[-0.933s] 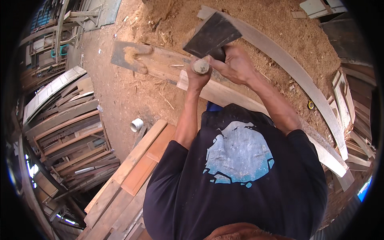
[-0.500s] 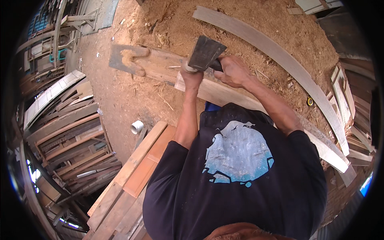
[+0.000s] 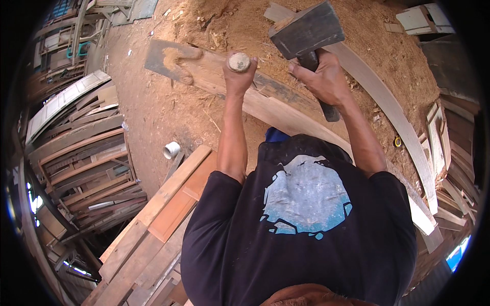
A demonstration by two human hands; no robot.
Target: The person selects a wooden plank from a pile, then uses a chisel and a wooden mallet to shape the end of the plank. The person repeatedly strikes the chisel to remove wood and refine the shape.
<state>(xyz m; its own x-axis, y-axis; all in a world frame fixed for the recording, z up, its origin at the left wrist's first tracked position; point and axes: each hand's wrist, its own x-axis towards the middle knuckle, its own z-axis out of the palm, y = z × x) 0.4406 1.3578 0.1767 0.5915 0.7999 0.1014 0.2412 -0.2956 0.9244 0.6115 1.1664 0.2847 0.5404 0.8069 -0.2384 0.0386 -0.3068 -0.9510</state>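
My left hand point(image 3: 236, 84) is closed round an upright chisel point(image 3: 239, 62). Only the round, pale butt of its handle shows; the blade is hidden below my fist. A pale plank point(image 3: 286, 120) lies under and to the right of that fist, along a worn wooden bench point(image 3: 212, 76). In my right hand point(image 3: 329, 81) is a mallet point(image 3: 309, 33) with a dark, blocky head and a black handle. Its head is raised to the right of the chisel and apart from it. My fingers wrap the mallet handle below the head.
Sawdust and chips cover the ground point(image 3: 168, 117). A long curved board point(image 3: 377, 92) lies at the right, near a small yellow tape measure point(image 3: 397, 142). Stacked wood frames point(image 3: 87, 163) stand at the left. A white cup-like container point(image 3: 171, 150) is near some planks point(image 3: 153, 214).
The mallet has moved up and right, away from above the chisel. My left fist is slightly higher in view, and the chisel's butt now shows fully.
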